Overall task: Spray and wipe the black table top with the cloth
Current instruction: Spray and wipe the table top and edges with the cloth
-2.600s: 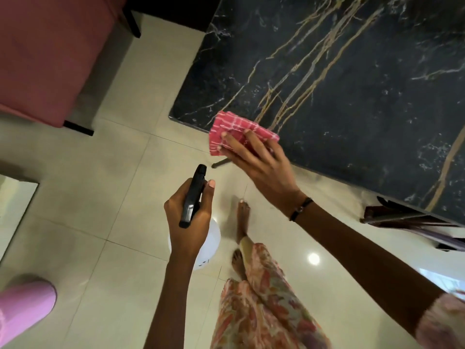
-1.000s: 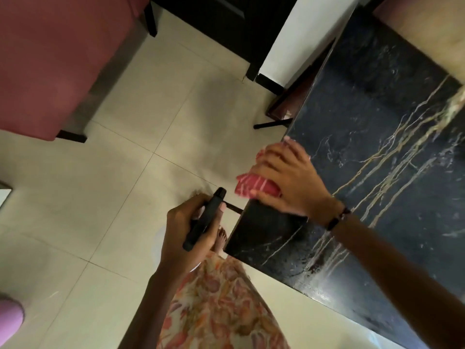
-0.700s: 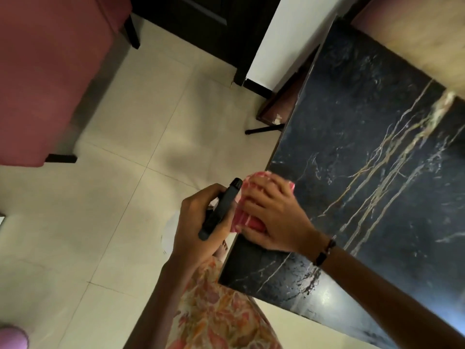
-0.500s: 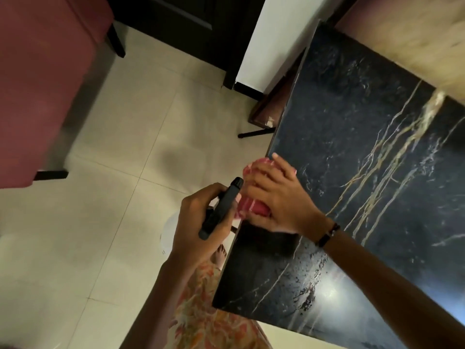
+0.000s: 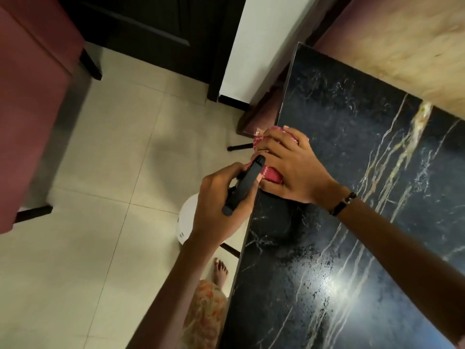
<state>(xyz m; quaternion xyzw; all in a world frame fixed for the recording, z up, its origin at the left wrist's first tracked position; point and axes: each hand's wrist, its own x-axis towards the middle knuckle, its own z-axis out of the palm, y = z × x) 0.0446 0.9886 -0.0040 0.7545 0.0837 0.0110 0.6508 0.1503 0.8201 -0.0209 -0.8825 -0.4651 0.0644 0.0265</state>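
Note:
The black marble table top point(image 5: 352, 222) with gold veins fills the right side of the head view. My right hand point(image 5: 292, 167) presses a bunched red-and-white checked cloth point(image 5: 271, 175) against the table's left edge. My left hand point(image 5: 221, 205) grips the spray bottle by its black trigger head point(image 5: 244, 185), just left of the table edge and touching the cloth. The bottle's white body point(image 5: 187, 217) hangs below my hand, mostly hidden by it. A wet sheen shows on the table near me.
A maroon chair point(image 5: 27, 109) stands at the left on the cream tiled floor point(image 5: 100, 197). A dark door and white wall are at the top. A low wooden shelf point(image 5: 261, 114) sits beside the table's far end. My foot point(image 5: 221, 270) is below.
My view has swung around the table corner to its left side. My right hand has slid the cloth along that edge away from me, and the spray bottle has come up beside it.

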